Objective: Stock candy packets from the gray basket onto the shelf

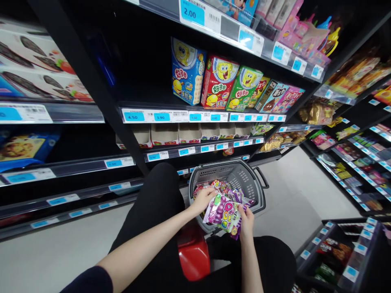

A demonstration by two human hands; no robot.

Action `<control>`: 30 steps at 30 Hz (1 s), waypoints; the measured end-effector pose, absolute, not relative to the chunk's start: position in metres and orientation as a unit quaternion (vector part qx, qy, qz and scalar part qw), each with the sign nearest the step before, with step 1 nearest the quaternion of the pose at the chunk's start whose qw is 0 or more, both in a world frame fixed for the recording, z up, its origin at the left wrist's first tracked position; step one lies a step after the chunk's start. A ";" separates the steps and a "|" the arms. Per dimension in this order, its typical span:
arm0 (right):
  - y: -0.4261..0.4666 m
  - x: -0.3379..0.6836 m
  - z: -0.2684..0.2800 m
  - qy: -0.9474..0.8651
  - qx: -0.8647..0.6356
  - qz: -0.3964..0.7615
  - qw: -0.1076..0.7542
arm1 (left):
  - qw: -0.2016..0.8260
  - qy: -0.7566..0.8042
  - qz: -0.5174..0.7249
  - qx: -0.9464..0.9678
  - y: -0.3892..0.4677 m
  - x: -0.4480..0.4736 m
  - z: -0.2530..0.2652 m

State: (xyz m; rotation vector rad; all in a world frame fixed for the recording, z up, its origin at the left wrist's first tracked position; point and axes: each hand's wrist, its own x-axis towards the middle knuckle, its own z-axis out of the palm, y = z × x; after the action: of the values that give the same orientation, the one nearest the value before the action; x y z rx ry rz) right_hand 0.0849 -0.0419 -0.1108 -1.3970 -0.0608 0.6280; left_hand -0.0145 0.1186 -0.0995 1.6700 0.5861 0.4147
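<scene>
A purple bag of grape gummies [222, 212] is tilted over the near side of a grey shopping basket [198, 215]. My right hand [247, 223] grips the bag's right edge, thumb on the printed front. At its upper left corner, my left hand [205, 200] has its fingers closed on the bag's edge; the fingertips are partly hidden. More small candy packets [224, 187], red and purple, lie in the basket behind the bag. The basket stands on the floor between my knees and the shelves.
A red plastic object [194, 260], perhaps a stool, is below me. Ahead, shelves hold cartoon snack boxes [220, 83] and open-topped cardboard trays [165, 134]. Oreo-like cartons [39, 61] are at left. A low display bin [336, 252] stands at right, and an aisle floor [296, 183] runs beyond the basket.
</scene>
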 end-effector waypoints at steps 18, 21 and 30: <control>-0.023 0.063 -0.101 0.052 -0.600 0.246 0.760 | 0.628 0.279 0.154 0.710 0.107 -0.013 -0.116; -0.021 0.062 -0.108 0.032 -0.608 0.254 0.751 | 0.577 0.307 0.152 0.742 0.111 -0.014 -0.113; -0.025 0.075 -0.128 -0.082 -0.714 0.222 0.659 | 0.474 0.336 0.205 0.788 0.130 -0.016 -0.102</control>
State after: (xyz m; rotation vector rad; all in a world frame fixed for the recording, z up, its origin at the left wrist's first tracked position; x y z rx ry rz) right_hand 0.0749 -0.0250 -0.1283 -1.6167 -0.1861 0.5036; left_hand -0.0163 0.1302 -0.1016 1.9277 0.8218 0.5012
